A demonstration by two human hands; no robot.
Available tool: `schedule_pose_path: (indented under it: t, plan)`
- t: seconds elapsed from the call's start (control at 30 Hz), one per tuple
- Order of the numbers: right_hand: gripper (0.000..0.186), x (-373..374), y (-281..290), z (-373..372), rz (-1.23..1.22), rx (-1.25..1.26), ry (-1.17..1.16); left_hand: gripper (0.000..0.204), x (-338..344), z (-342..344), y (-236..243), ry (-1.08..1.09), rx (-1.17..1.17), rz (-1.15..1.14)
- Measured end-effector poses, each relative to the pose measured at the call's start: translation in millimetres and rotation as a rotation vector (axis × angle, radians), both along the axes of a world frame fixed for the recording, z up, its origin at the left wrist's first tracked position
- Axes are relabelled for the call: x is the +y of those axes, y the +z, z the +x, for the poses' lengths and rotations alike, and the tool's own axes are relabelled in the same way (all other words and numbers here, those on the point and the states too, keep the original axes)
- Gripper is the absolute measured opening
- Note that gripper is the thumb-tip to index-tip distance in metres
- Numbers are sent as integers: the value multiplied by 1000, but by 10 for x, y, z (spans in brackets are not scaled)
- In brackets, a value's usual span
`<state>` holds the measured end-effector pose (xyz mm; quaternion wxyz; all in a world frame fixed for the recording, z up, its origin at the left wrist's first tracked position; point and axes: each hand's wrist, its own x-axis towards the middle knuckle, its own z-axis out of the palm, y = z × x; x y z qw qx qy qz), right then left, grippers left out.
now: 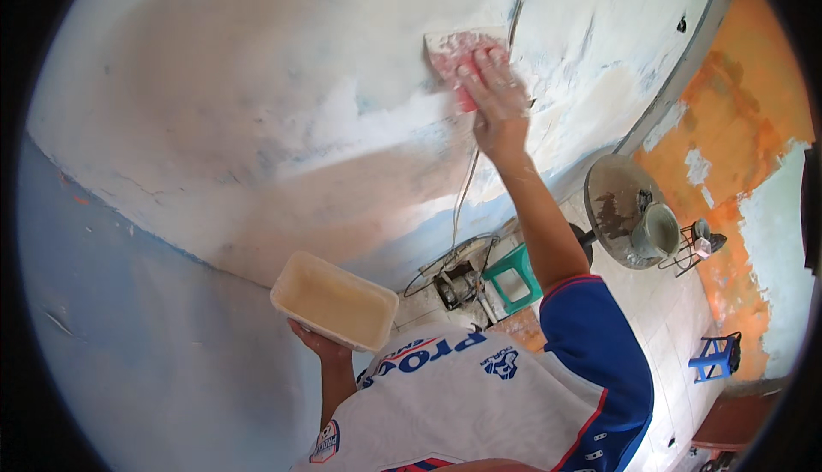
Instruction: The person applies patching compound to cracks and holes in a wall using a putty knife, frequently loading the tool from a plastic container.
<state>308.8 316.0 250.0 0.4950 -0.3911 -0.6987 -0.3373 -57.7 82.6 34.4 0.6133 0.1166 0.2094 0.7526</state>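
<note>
Against the white, patchily plastered wall (pixel 368 121), my right hand (pixel 497 95) presses a red putty spreader (pixel 454 50) whose face is smeared with white. The fingers lie over its back, slightly blurred. Lower down, my left hand (pixel 321 339) holds a rectangular plastic tub (pixel 295 311) from beneath. Pale cream putty fills its bottom, and the tub tilts a little. Most of the left fingers are hidden under the tub.
A cable (pixel 467 185) runs down the wall beside my right hand. On the floor are a green stool (pixel 516 271) and a blue stool (pixel 712 359). A round table (pixel 612 185) carries a grey bucket (pixel 658 230). An orange wall (pixel 728 112) rises at the right.
</note>
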Motion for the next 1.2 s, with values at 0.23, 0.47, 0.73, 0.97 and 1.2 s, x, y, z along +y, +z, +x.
schedule_pose_path:
  t: [0.23, 0.47, 0.73, 0.97, 1.2]
  plan:
    - [44, -345, -1263, -109, -201, 62, 175, 77, 72, 269, -11, 121, 47, -1]
    - [49, -153, -131, 1, -14, 31, 57, 74, -24, 533, -218, 98, -37, 9]
    - [56, -364, -865, 41, -187, 36, 218, 73, -108, 649, -339, 122, -48, -5]
    - [56, -140, -12, -83, -17, -22, 43, 74, -117, 691, -308, 156, -44, 8]
    - [53, -394, -1036, -39, -193, -21, 124, 77, -172, 749, -355, 194, -49, -1]
